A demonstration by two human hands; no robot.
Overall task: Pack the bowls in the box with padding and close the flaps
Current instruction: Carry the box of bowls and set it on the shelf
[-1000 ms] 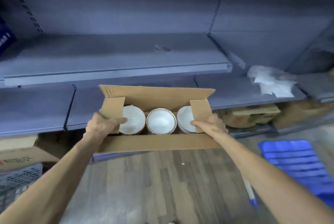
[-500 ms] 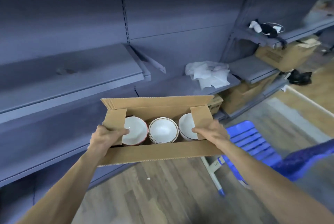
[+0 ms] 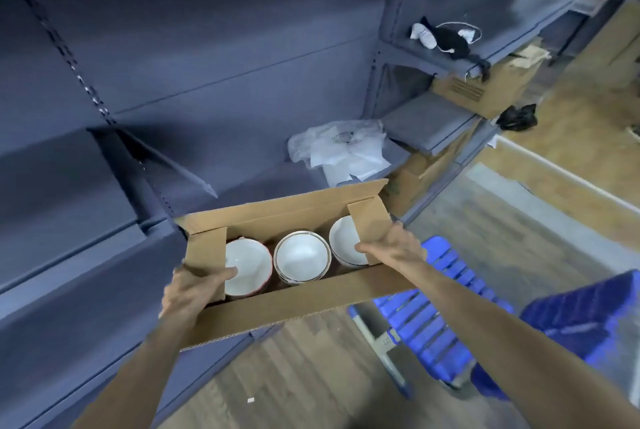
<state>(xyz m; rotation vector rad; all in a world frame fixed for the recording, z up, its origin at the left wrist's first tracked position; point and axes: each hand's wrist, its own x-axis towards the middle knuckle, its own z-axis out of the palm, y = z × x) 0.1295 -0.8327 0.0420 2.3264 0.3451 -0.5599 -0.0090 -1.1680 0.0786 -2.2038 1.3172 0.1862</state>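
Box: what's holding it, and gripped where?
Both hands carry the cardboard box by its ends: left hand at the left end flap, thumb over the left bowl; right hand at the right end flap.

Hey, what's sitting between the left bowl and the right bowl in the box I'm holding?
A third bowl, the middle bowl, sits between the left bowl and the right bowl in the head view.

Left hand point(image 3: 188, 290): bare, no glove, no ring or band visible on the fingers.
Right hand point(image 3: 391, 248): bare, no glove, fingers unadorned.
Wrists, behind the fingers: bare, with no watch or strap.
Forearms: bare right down to the frame's lower edge; no sleeve or cuff in view.
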